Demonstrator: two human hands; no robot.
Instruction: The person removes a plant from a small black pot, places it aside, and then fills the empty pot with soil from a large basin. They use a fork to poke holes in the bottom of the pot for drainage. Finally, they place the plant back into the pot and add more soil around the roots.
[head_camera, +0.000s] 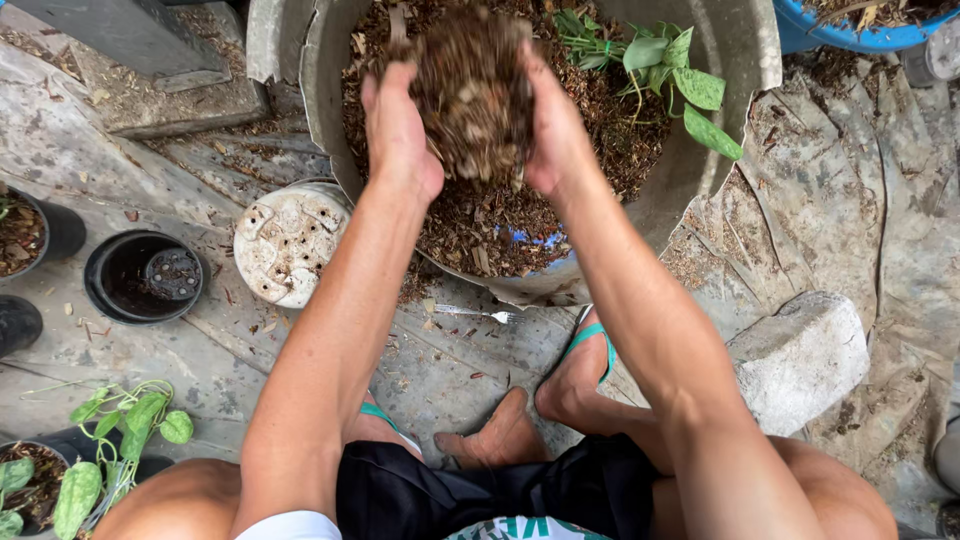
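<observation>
Both hands cup one clump of bark mix (470, 95) from opp. sides: left hand (398, 130) pressed on its left flank, right hand (553, 125) on its right, palms facing in, fingers wrapped round the back, so each grip is closed on the clump w/ nothing spare. To do this well, I'd judge: keep even pressure from both palms, wrists level, and hold it over the tub so crumbs drop back in, not onto the ground; squeeze too hard and it'll likely break apart. The clump itself is brown, coarse, chunky, w/ pale chips and fibres through it, loose at the edges, blurred at the top. Just below the grip lies more of the same mix in the big grey tub (740, 60), a bit of blue showing under it at the near rim. Right of the grip, a leafy green cutting (670, 70) lies in the tub. Lower left of the grip, a white upturned pot (288, 245) leans by the tub; beyond it an empty black pot (145, 277). A fork (478, 314) lies on the ground under the tub's near edge; stone block (800, 355) off to the right.
</observation>
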